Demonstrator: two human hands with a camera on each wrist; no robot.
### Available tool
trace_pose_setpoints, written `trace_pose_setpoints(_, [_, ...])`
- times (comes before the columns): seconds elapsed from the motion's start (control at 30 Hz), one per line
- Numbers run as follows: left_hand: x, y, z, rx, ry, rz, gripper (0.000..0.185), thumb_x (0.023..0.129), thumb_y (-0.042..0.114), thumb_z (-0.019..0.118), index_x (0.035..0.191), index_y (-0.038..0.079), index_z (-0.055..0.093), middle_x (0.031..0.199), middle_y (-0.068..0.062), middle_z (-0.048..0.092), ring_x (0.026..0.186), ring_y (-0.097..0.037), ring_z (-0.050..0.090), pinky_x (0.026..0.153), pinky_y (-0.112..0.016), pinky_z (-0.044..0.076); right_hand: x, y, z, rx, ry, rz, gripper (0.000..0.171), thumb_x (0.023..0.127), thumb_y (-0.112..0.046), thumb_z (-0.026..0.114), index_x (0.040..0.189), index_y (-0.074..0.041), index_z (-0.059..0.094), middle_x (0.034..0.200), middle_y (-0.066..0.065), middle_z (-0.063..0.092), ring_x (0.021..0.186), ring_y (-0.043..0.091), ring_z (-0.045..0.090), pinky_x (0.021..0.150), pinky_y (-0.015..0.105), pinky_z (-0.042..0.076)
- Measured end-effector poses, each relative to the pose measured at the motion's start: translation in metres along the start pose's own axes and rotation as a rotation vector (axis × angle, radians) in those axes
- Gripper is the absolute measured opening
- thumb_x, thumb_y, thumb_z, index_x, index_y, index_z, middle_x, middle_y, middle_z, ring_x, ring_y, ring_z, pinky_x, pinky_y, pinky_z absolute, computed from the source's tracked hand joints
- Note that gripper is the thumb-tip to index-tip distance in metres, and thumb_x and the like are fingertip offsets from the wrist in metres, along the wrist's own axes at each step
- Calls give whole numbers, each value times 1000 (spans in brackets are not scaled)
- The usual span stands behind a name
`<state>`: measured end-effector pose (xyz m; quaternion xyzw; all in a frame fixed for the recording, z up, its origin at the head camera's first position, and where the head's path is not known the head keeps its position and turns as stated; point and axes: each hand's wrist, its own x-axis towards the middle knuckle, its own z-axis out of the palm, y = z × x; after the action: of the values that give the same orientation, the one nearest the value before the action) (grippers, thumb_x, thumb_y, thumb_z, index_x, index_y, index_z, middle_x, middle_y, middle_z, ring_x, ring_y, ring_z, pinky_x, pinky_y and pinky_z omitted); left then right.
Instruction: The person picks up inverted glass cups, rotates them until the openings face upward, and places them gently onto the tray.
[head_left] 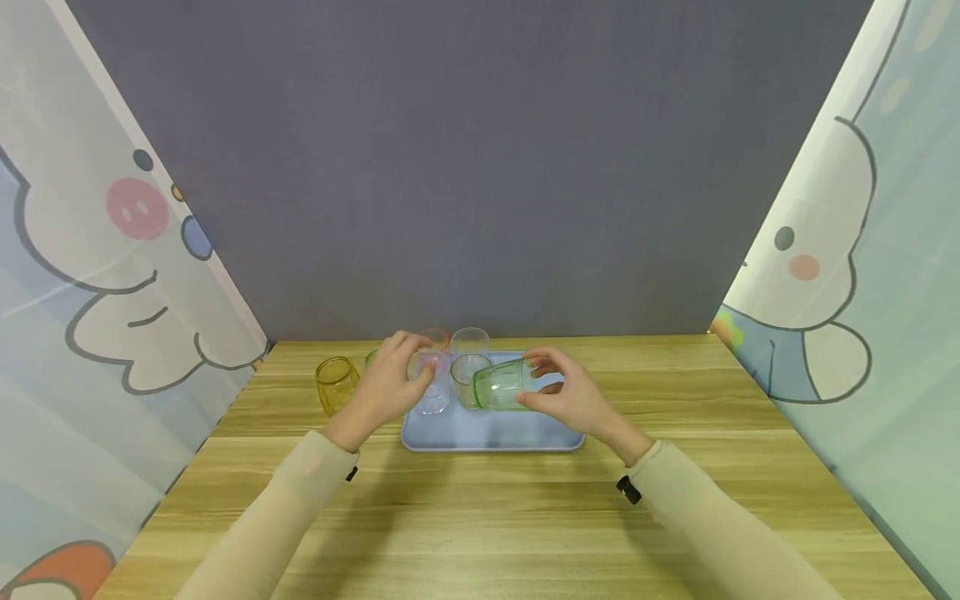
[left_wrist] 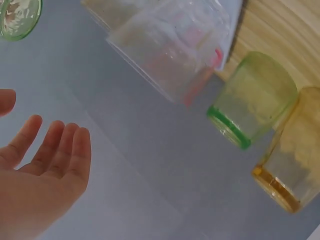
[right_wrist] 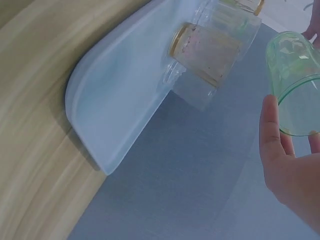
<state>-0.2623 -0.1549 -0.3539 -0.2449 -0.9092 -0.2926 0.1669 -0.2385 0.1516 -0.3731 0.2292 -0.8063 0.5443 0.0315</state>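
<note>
My right hand (head_left: 566,398) holds a light green glass (head_left: 501,386) between thumb and fingers at one end. This glass lies nearly sideways above the tray (head_left: 491,433), its other end overlapping a brownish glass (head_left: 467,373) in the head view. In the right wrist view, the round opening of the green glass (right_wrist: 295,65) is by the fingers. My left hand (head_left: 386,383) hovers over the tray's left side, beside a clear glass (head_left: 433,396). Its fingers are loosely bent with nothing between them in the left wrist view (left_wrist: 50,170).
Left of the tray stand an amber glass (head_left: 336,385) and another green glass (left_wrist: 255,100), partly behind my left hand in the head view. At the tray's back are a clear glass (head_left: 471,340) and one with a reddish rim (head_left: 437,336). A grey panel (head_left: 480,167) rises behind the wooden table (head_left: 480,517).
</note>
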Motion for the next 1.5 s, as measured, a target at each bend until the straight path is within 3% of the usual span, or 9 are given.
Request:
trace_pose_setpoints(0.2, [6,-6,-5,41,8,-10,33,94,17,63,122,0,65,123,-14,60,114,-34,55,97,-52,46,1,-3,-4,-62,0,8,61,86,-20,82,139,-6,55,129,20,54,116,35,55,90,46,54])
trace_pose_setpoints(0.33, [9,-15,-6,132,14,-2,34,96,20,61,123,-1,65,123,-17,60,111,-37,55,93,-52,47,3,-3,-6,-95,-3,5,62,86,-21,82,139,-5,54,130,22,54,116,36,55,90,49,54])
trace_pose_setpoints(0.5, [12,-21,-8,276,13,33,31,96,20,63,119,0,66,118,-18,62,101,-39,58,82,-51,50,6,-4,-9,-139,4,-3,62,85,-22,82,138,-4,56,128,18,55,115,33,55,89,46,55])
trace_pose_setpoints(0.63, [15,-27,-10,334,-11,17,32,96,20,62,121,0,65,119,-19,61,102,-40,58,82,-53,51,6,-4,-10,-164,-4,13,62,85,-24,82,138,-5,55,129,15,55,116,31,55,88,41,55])
trace_pose_setpoints(1.1, [24,-57,-15,368,-136,-124,41,100,26,55,131,-1,59,127,-21,57,116,-42,53,96,-59,45,11,-2,-12,-222,-17,28,62,86,-26,80,139,-7,55,131,16,54,116,36,54,86,40,55])
trace_pose_setpoints(1.3, [27,-64,-14,382,-187,-161,43,101,24,55,134,-2,57,130,-22,55,118,-44,51,98,-61,44,13,0,-13,-259,-18,31,60,86,-28,79,138,-9,56,132,18,54,117,38,53,86,39,55])
trace_pose_setpoints(1.5, [30,-71,-12,380,-230,-178,42,99,20,58,135,-2,57,131,-23,55,119,-45,50,98,-62,44,14,0,-14,-285,-19,28,62,86,-27,80,138,-5,55,132,20,53,116,36,53,84,39,55])
